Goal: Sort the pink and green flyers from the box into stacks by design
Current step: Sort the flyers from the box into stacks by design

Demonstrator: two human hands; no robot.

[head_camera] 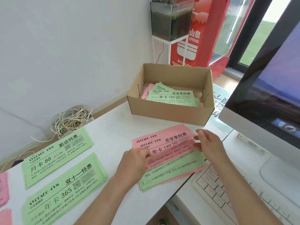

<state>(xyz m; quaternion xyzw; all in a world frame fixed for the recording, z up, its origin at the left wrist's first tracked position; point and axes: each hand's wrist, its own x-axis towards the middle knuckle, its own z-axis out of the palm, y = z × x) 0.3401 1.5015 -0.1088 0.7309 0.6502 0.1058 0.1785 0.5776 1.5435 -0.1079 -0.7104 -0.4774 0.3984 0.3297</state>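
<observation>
Pink flyer (168,144) tops a mixed pink-and-green stack (172,175) at mid-desk. The left hand (136,161) pinches its left edge, while the right hand (209,146) rests fairly straight fingers against its right end. Beyond stands the cardboard box (170,115), with flyers inside. Two green stacks (56,153) lie to the left.

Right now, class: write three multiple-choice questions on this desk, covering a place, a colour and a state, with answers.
1. The cardboard box stands: A. on the keyboard B. behind the mixed stack C. left of the cables
2. The top flyer in the box is: A. green B. pink C. white
3. The left hand: A. lies flat B. reaches into the box C. pinches a pink flyer
Answers: B, it sits farther back on the desk; A, green paper lies uppermost; C, it grips the flyer's edge.
</observation>
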